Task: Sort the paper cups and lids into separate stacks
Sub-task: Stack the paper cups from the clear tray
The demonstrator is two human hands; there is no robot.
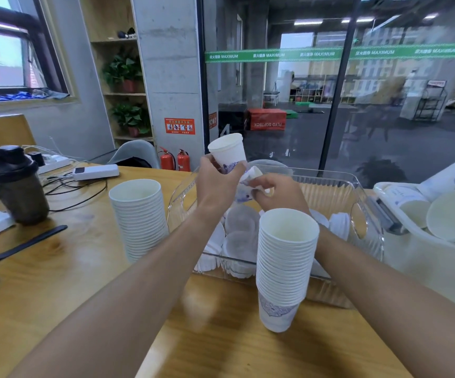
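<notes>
Standing over a pale wooden table point(65, 271), a person holds both bare arms out above a clear ribbed plastic bin point(329, 192). The left hand point(216, 181) is curled round a white paper cup with a blue print point(227, 154), lifted upright above the bin's far left corner. The right hand point(278, 193) sits just beside it, its fingers pinching a second white printed paper cup point(248, 184) that lies tilted between the two hands; how much of it the fingers cover I cannot tell. Down in the bin lie white and translucent plastic lids point(241, 233), piled loosely against one another.

Two tall stacks of nested white paper cups stand on the table: the left stack point(139, 219) beside the bin's left wall, the near stack point(286, 266) in front of the bin, a blue pattern showing on its bottom cup. To the right a white plastic tub point(411, 257) holds more cups lying on their sides.

On the table's left end stand a dark shaker bottle with a black lid point(13, 184), a white power strip point(95, 171) with black cables, and a long black flat tool point(22, 246). Behind, a grey concrete pillar point(169, 77) stands with two red fire extinguishers point(176, 159) at its foot, a wooden shelf with potted green plants point(125, 75) to its left, and a glass wall with a green band point(329, 53) to its right.
</notes>
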